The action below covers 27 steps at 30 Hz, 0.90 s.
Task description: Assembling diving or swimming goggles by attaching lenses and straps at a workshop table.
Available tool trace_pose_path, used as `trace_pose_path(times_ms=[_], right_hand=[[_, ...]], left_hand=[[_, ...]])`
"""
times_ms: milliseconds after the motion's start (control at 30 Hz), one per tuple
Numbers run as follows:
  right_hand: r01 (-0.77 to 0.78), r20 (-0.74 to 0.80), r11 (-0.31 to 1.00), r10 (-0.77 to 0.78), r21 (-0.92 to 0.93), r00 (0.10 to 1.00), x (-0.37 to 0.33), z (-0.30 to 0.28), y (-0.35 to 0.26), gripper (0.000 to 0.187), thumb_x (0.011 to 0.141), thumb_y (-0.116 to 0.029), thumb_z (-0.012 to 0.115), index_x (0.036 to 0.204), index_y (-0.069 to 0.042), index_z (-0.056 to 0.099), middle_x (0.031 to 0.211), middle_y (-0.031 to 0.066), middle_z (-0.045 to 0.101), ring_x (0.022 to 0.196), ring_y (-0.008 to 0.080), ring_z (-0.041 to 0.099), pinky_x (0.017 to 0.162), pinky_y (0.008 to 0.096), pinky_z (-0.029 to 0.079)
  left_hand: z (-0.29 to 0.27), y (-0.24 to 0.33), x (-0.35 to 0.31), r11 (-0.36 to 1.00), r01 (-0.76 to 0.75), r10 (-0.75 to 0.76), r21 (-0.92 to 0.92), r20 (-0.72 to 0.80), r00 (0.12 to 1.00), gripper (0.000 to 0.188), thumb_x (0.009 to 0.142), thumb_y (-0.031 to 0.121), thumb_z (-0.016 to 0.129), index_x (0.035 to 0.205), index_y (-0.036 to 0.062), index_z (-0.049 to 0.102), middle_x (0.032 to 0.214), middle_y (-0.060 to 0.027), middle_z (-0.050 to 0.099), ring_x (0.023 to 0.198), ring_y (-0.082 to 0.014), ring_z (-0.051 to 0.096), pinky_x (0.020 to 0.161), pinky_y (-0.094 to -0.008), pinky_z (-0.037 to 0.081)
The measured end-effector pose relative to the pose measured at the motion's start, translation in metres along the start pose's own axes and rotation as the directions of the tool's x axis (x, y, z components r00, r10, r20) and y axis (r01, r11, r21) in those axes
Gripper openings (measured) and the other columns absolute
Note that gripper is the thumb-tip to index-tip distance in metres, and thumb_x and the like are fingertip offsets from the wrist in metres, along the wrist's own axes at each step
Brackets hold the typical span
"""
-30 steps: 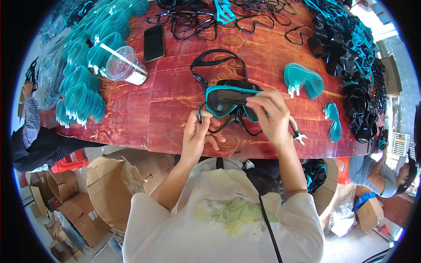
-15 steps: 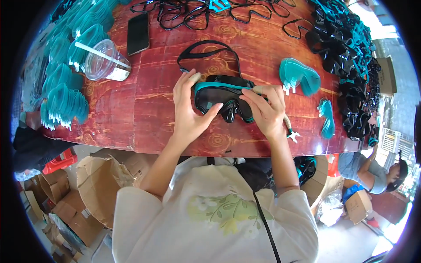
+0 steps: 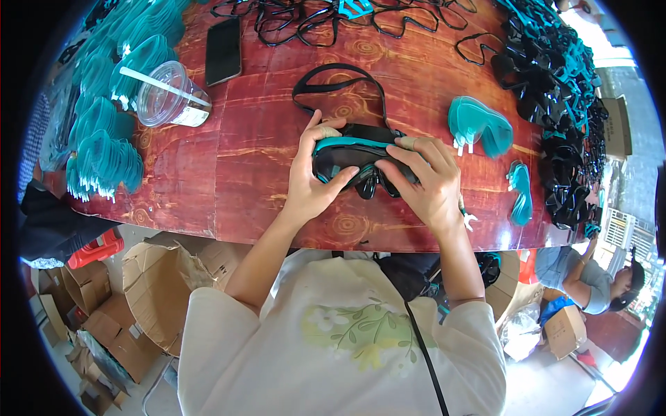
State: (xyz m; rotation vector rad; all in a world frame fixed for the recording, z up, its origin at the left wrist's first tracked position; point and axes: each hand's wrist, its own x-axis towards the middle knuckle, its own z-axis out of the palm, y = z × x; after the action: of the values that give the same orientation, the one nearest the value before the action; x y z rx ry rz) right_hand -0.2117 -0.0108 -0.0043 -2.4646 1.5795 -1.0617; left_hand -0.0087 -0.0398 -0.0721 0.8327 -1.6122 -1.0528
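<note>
A black diving mask (image 3: pixel 341 158) with a teal strip along its top edge is between my two hands above the table. My left hand (image 3: pixel 310 179) grips its left end, fingers behind the top edge and thumb on the front. My right hand (image 3: pixel 431 182) holds the right end, fingertips on the teal strip and thumb low on the lens near the nose piece. Tape wraps a finger on each hand. The mask's black strap (image 3: pixel 340 68) loops out on the table beyond it. By my right wrist shows the pale forked tip (image 3: pixel 470 221) of something mostly hidden.
Teal lens-shaped pieces (image 3: pixel 104 163) are stacked at left, more (image 3: pixel 480 126) at right. A plastic cup (image 3: pixel 163 100) with a straw and a phone (image 3: pixel 223 52) stand left. Black and teal mask parts (image 3: pixel 555 90) heap at far right. Cardboard boxes (image 3: pixel 163 295) lie below; another person (image 3: pixel 590 281) is at right.
My right thumb has moved down onto the lens, and the right fingers now spread further over the mask's right end. The pale-tipped thing is more covered by my right hand.
</note>
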Motion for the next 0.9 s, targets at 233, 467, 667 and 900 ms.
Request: trace_pose_path(times_ms=[233,467,667,900], right_hand=[[-0.199,0.138,0.965,0.177,0.168,0.975,0.011,-0.012,-0.005,0.028,0.07,-0.012,0.08,0.094,-0.002,0.068,0.095,0.0118,0.066,0.085,0.0317,0.064,0.074,0.04,0.052],[-0.241,0.368,0.95,0.155,0.2,0.917,0.018,-0.023,0.0,0.032,0.071,-0.003,0.077,0.102,0.0,0.069,0.092,0.0133,0.064,0.082,0.0295,0.064,0.07,0.0363,0.05],[-0.33,0.406,0.92,0.223,0.214,0.886,0.022,-0.024,0.004,0.022,0.069,-0.007,0.078,0.09,-0.002,0.072,0.085,0.0143,0.065,0.087,0.0348,0.063,0.074,0.0405,0.051],[-0.312,0.415,0.919,0.194,0.24,0.889,0.016,-0.021,0.006,0.023,0.067,-0.005,0.078,0.089,-0.001,0.071,0.081,0.0142,0.063,0.077,0.0336,0.062,0.067,0.04,0.049]], left_hand=[[0.006,0.004,-0.005,0.997,-0.065,0.065,0.035,0.001,0.998,0.05,0.072,0.005,0.077,0.113,0.0054,0.048,0.12,-0.0178,0.058,0.131,-0.0367,0.042,0.116,-0.0525,0.02],[0.01,0.015,-0.007,0.994,-0.078,0.08,0.076,-0.021,0.997,0.045,0.072,0.002,0.076,0.11,0.0055,0.051,0.124,-0.0185,0.057,0.135,-0.0413,0.036,0.112,-0.052,0.027],[0.008,0.017,-0.002,0.989,-0.101,0.1,0.111,0.018,0.995,0.045,0.071,0.001,0.075,0.109,0.006,0.052,0.123,-0.017,0.058,0.134,-0.0416,0.037,0.109,-0.0516,0.03],[0.012,0.018,-0.005,0.98,-0.148,0.147,0.135,0.021,0.989,0.045,0.07,0.0,0.075,0.109,0.0057,0.052,0.121,-0.016,0.059,0.132,-0.0411,0.038,0.107,-0.0513,0.033]])
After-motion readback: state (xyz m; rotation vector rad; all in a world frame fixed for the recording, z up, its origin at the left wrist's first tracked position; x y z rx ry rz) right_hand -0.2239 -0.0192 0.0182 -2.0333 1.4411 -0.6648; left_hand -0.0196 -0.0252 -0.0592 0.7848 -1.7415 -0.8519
